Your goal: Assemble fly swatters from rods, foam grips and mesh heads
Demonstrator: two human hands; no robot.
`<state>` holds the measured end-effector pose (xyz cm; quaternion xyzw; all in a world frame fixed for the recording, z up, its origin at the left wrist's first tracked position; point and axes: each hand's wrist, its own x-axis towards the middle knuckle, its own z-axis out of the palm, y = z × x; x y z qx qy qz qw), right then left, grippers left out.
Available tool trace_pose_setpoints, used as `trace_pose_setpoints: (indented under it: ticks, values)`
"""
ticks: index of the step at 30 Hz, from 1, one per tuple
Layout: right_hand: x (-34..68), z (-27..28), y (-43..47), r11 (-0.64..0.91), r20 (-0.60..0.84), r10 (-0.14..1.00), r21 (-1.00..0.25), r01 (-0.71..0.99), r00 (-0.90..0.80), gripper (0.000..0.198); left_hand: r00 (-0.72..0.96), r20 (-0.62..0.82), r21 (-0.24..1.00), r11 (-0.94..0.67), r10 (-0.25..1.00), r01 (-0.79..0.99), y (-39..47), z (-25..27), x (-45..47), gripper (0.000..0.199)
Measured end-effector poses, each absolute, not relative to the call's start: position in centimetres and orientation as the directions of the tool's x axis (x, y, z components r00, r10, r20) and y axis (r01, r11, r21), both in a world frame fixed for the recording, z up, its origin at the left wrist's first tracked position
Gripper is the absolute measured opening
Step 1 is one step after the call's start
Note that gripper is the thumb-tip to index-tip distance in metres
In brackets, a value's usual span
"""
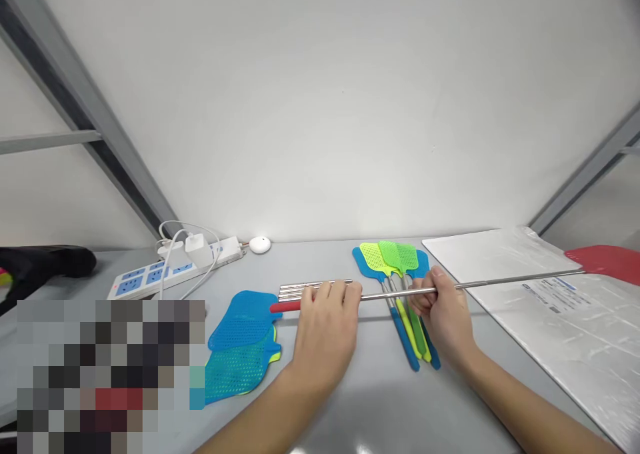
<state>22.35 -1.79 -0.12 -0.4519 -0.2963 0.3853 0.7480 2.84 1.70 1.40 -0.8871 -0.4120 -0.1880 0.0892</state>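
Note:
A red fly swatter with a long, extended metal rod lies crosswise in front of me. Its red handle pokes out left of my left hand, whose fingers curl over the rod just beside the handle. Further right, my right hand is closed around the same rod. Beneath the rod, near my right hand, several blue, yellow and green fly swatters lie bundled on the table. Bare metal rods rest behind my left hand. Blue swatter heads lie in a pile to its left.
A white power strip with plugs and cables sits at the back left, beside a small white round device. Plastic-wrapped white packages cover the right side of the grey table. The lower left is pixelated.

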Motion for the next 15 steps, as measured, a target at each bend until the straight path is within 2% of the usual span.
trace_pose_setpoints:
  ticks: [2,7,10,15]
  values:
    - [22.1,-0.1,-2.0,0.307,0.124,0.845,-0.909,-0.281,0.520,0.050,0.598,0.408,0.006,-0.656,0.690,0.754,1.5,1.3,3.1,0.024]
    - [22.6,0.3,-1.9,0.217,0.095,0.905,-0.941,-0.260,0.414,0.053,0.620,0.444,0.011,-0.696,0.647,0.718,2.8,2.5,2.3,0.016]
    - [23.5,0.7,-1.6,0.270,0.115,0.874,-0.923,-0.274,0.472,0.052,0.603,0.474,-0.011,-0.680,0.642,0.733,4.4,3.1,0.9,0.013]
    - [26.3,1.6,-0.7,0.399,0.138,0.802,-0.848,-0.348,0.582,0.052,0.556,0.418,0.018,-0.618,0.718,0.786,7.1,3.6,-1.7,0.030]
